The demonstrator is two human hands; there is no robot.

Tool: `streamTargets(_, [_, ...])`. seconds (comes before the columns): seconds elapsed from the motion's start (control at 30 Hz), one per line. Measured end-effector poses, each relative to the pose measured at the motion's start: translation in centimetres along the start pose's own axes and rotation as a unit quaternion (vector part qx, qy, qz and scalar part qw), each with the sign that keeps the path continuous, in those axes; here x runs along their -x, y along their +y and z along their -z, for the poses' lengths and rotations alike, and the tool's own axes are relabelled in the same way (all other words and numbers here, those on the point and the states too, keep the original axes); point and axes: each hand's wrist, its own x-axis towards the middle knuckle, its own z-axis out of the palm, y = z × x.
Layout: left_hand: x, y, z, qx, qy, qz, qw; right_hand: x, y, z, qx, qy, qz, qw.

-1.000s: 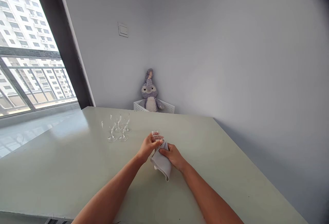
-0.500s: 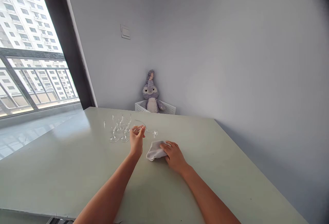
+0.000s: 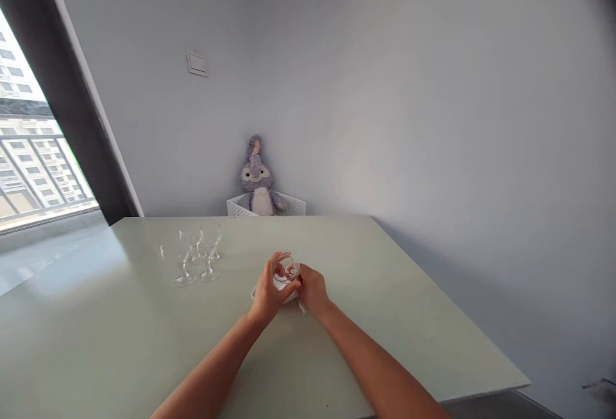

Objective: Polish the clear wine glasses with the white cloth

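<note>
Over the middle of the pale green table (image 3: 385, 290), a clear glass (image 3: 289, 269) is held up with a round end facing the camera; whether that is its mouth or its foot is hard to tell. The left hand (image 3: 264, 292) grips it from the side, fingers and thumb curved around its edge in a narrow hold. The right hand (image 3: 314, 289) is bent in close against the other side of the glass, but its fingertips are hidden, so I cannot tell what it grips. A whitish cloth (image 3: 287, 293) lies under and between the two hands, with one corner poking out below the right hand.

Off to the left, several clear glasses (image 3: 209, 273) with curved stems stand grouped on the table, well apart from the hands. Beyond the far edge, a grey-purple plush toy (image 3: 262, 201) sits in a white perforated basket (image 3: 296, 208) by the wall (image 3: 409, 117).
</note>
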Motion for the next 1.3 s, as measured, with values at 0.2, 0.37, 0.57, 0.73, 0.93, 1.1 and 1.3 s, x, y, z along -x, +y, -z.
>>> streamTargets(0.2, [-0.3,-3.2,0.3,-0.161,-0.034,0.028,0.986,-4.4,5.4,5.0,0.051,0.079,-0.14,0.986])
streamTargets(0.37, [-0.1,-5.2,0.3,-0.237,-0.058,0.068,0.967,-6.4,12.0,10.4,0.096,0.137,-0.252,0.953])
streamTargets(0.57, [0.0,-6.0,0.2,-0.239,-0.074,0.087,0.964,-6.8,16.4,13.5,0.112,0.159,-0.343,0.919])
streamTargets(0.73, [0.1,-6.7,0.0,-0.245,-0.057,0.093,0.964,-7.1,17.1,14.6,0.122,0.157,-0.376,0.905])
streamTargets(0.93, [0.0,-6.7,-0.1,-0.248,0.0,0.103,0.963,-5.1,14.8,14.5,0.169,0.196,-0.393,0.882])
streamTargets(1.1, [-0.5,-6.4,0.5,-0.197,0.163,0.115,0.96,-2.7,7.9,9.0,0.13,0.12,-0.24,0.955])
streamTargets(1.3, [-1.7,-6.7,3.5,-0.145,0.452,0.192,0.859,1.0,-1.0,1.5,0.121,-0.201,0.123,0.964])
